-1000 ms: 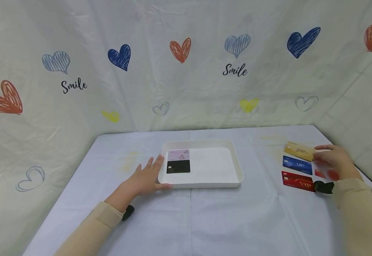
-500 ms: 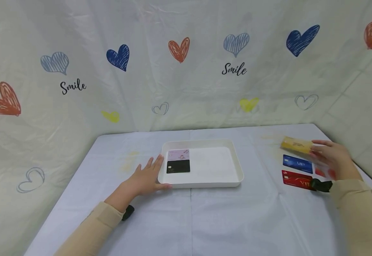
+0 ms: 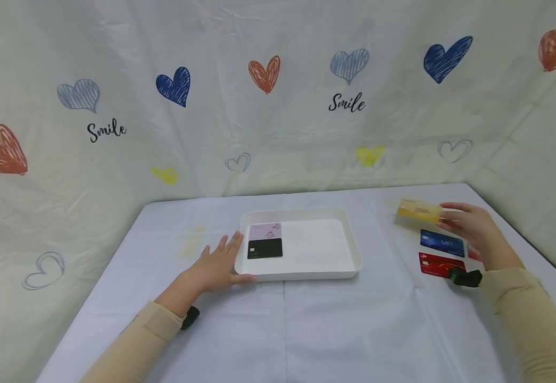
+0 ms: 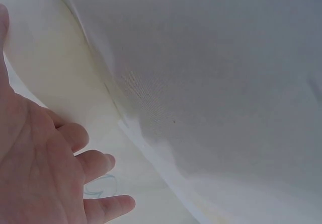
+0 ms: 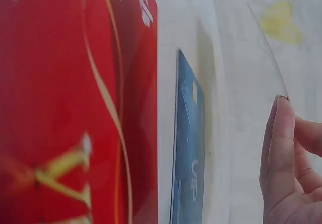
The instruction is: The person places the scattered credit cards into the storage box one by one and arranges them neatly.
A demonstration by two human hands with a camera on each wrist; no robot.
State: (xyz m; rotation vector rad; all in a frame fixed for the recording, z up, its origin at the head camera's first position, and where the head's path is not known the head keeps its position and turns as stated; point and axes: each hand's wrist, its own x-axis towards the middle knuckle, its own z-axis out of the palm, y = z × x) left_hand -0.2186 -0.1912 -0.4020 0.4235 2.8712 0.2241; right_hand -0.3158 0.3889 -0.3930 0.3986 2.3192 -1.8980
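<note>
My right hand (image 3: 474, 229) pinches a gold card (image 3: 416, 210) by its right end, raised over the table at the far right. In the right wrist view that card (image 5: 270, 53) stands out as a thin edge from the fingertips. Under and beside this hand lie a blue VIP card (image 3: 442, 242) and a red VIP card (image 3: 433, 263). My left hand (image 3: 213, 270) rests, fingers spread, against the left end of a white tray (image 3: 306, 276). Inside the tray a pink card (image 3: 265, 231) lies just behind a black card (image 3: 265, 248).
A pale card with red patches (image 3: 474, 254) is mostly hidden under the right hand. Dark wrist straps (image 3: 465, 277) show below both sleeves. A white cloth (image 3: 335, 330) covers the table, and a curtain with hearts (image 3: 287, 133) hangs behind it.
My right hand has lifted the gold card off the table and carried it left and slightly back. The left hand and the tray have stayed in place.
</note>
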